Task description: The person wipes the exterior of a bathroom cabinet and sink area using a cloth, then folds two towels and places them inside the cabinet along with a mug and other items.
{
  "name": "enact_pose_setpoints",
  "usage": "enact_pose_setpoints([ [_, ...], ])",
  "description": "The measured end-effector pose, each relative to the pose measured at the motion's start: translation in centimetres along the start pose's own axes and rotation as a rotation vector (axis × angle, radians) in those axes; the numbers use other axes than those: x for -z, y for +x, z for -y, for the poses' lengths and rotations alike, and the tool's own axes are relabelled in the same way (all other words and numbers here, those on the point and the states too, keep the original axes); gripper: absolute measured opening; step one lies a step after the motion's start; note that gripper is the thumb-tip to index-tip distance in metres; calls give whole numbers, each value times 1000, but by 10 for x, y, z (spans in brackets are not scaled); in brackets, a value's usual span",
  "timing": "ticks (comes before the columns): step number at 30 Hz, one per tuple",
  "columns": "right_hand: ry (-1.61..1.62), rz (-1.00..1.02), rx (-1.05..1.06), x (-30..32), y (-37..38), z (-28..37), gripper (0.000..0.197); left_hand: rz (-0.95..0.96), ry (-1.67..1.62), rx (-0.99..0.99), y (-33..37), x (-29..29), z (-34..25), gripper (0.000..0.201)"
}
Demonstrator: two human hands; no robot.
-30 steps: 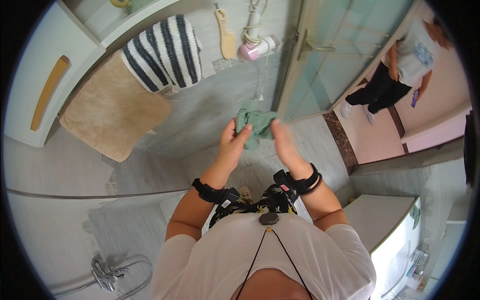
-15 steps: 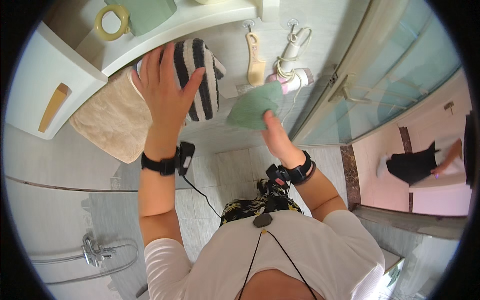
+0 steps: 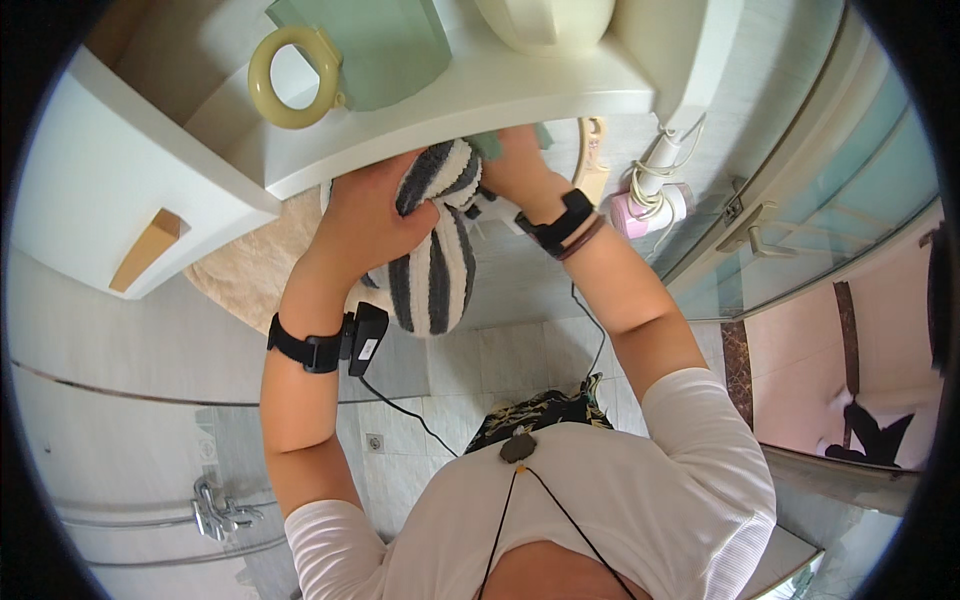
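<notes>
In my left hand is a bunched part of a black-and-white striped towel; the thumb presses on its front and the rest of the towel hangs below. My right hand is up at the shelf's front edge, right beside the striped towel. Bits of a green cloth show on either side of its fingers, which are partly hidden. A beige towel hangs behind and to the left of my left hand.
A white shelf juts out above both hands, bearing a green container with a yellow ring handle and a cream vessel. To the right hang a comb and a corded hair dryer. A glass door stands further right.
My left hand has gone from lying spread on the striped towel to gripping it in a bunch. My right hand has moved up and left with the green cloth, to the shelf edge.
</notes>
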State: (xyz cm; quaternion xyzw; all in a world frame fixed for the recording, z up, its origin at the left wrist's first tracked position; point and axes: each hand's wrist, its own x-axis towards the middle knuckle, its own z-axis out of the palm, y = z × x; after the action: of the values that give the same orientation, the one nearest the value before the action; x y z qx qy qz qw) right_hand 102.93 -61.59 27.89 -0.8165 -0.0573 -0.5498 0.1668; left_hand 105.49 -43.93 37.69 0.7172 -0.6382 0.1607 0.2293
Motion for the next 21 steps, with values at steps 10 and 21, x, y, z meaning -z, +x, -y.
enact_pose_setpoints([
  [10, -244, 1072, 245, -54, -86, 15, 33, 102, -190, 78, 6, 4, 16, 50],
  [21, -80, 78, -136, -25, -42, -11, 47, -154, 281, -107, 0, -1, -7, 54],
])
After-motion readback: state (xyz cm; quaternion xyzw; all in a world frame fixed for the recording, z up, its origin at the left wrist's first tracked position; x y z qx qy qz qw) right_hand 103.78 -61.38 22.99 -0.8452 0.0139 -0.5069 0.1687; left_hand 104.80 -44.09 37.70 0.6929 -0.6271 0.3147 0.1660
